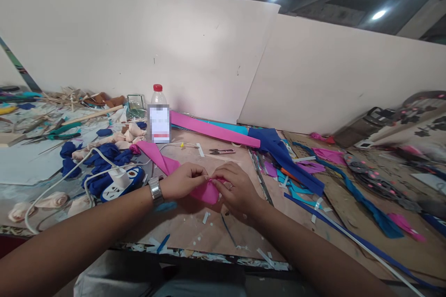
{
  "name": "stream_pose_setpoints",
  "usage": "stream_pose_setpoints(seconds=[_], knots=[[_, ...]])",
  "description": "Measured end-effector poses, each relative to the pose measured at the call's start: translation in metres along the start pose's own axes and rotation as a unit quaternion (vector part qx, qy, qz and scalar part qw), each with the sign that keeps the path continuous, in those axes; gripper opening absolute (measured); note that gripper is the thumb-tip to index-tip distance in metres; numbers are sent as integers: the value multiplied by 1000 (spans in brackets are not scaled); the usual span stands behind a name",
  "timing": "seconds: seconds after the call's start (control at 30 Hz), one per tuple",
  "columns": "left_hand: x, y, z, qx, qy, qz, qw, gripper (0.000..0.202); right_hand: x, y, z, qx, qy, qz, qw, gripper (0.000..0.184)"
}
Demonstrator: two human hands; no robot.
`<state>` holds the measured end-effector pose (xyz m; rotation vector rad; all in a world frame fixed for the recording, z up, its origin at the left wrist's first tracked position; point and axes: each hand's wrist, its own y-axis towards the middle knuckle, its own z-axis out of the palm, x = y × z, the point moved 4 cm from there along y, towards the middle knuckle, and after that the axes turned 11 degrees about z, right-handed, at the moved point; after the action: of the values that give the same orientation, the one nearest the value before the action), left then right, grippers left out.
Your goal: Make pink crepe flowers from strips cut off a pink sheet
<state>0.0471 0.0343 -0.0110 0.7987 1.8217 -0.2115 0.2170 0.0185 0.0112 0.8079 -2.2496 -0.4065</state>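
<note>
A pink fabric strip [163,160] runs from beside the bottle down to my hands. My left hand [183,181], with a metal watch on the wrist, pinches its folded end from the left. From the right, my right hand [235,188] pinches the same pink fold [207,192], fingertips meeting the left hand's. Both hands rest low over the wooden table [195,227], near its front edge.
A red-capped plastic bottle [159,116] stands behind the hands. Small thread snips [222,151] lie just beyond. A white power strip [120,181] and blue fabric flowers [104,155] sit left. Pink, blue and teal strips [285,162] pile right. White boards [174,46] wall the back.
</note>
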Motion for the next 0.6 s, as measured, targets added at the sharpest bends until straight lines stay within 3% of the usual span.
stream_pose_setpoints(seconds=[0.2, 0.43, 0.6], knots=[[-9, -3, 2, -14, 88, 31, 996, 34, -4, -1, 7, 42, -3, 43, 998, 9], [-16, -7, 3, -4, 254, 66, 965, 31, -8, 0, 9, 60, 3, 73, 995, 10], [-14, -7, 3, 0, 295, 69, 953, 34, -10, 0, 10, 61, 10, 72, 995, 10]])
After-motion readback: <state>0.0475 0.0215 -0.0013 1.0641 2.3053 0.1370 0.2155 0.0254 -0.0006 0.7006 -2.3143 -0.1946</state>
